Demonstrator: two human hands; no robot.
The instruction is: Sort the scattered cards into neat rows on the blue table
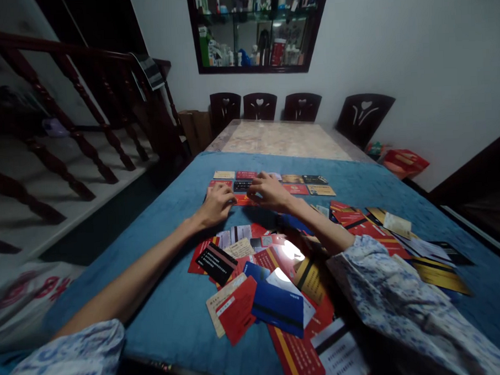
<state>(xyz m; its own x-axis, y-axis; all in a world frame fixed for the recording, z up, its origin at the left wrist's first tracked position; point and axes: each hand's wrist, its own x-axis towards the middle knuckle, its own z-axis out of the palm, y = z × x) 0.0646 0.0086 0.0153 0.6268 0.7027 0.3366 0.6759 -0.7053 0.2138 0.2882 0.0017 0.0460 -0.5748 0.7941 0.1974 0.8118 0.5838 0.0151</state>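
Observation:
A red card (243, 200) lies at the near side of rows of cards on the blue tablecloth. My left hand (218, 204) has its fingers curled at the card's left end. My right hand (270, 191) is bent over the right end, fingers closed on it and partly hiding it. Just beyond are a black card (242, 185), another red card (246, 175) and a cream card (224, 175). To the right of my right hand lie a red card (296, 189), a beige card (321, 190) and a black card (315, 179).
Nearer me is a loose overlapping pile with a blue card (278, 308), a black striped card (216, 263) and a gold card (314, 281). More cards, including a gold one (440, 275), spread to the right under my sleeve. Dark chairs (260, 106) stand behind the table.

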